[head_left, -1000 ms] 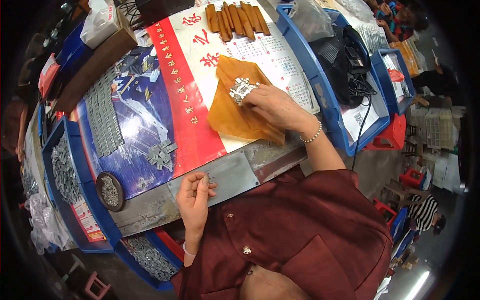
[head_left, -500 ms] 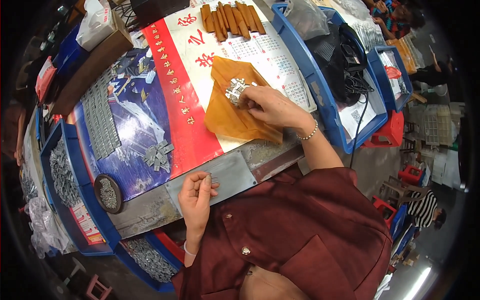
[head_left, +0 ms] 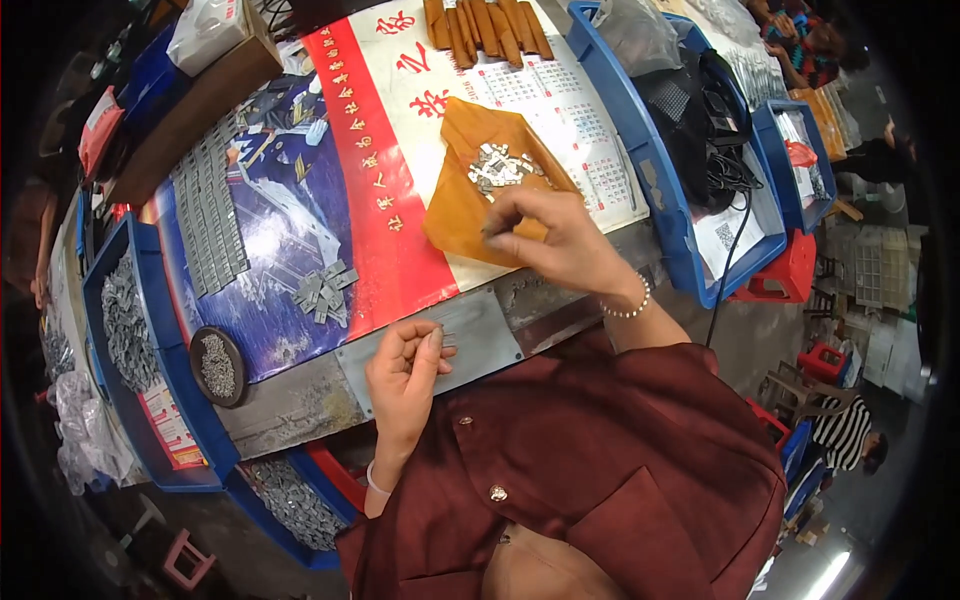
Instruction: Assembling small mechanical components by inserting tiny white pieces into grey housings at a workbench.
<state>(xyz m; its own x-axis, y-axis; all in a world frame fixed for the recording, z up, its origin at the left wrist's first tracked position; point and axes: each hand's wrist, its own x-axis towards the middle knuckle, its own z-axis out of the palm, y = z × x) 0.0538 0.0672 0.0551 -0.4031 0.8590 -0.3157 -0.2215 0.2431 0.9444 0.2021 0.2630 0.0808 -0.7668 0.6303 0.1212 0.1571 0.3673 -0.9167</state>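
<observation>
My right hand (head_left: 555, 238) hovers over the near edge of an orange-brown sheet (head_left: 455, 215), thumb and fingers pinched on what looks like a small silver metal part. A loose pile of the same silver parts (head_left: 497, 166) lies on the sheet just beyond the fingertips. My left hand (head_left: 403, 378) rests on a grey metal plate (head_left: 480, 340) at the table's front edge. Its fingers are bunched around a small thin metal piece at their tips.
A printed poster (head_left: 300, 200) covers the table, with rows of grey parts (head_left: 210, 215) and a small heap (head_left: 325, 290) on it. Brown sticks (head_left: 485, 25) lie at the far edge. Blue bins of metal parts (head_left: 125, 320) stand left, beside a round black dish (head_left: 217, 365). A blue tray with black cables (head_left: 700, 130) sits right.
My right hand has lifted off the pile of silver parts and drawn back toward me, fingers now pinched. The pile is uncovered. My left hand has stayed on the grey plate.
</observation>
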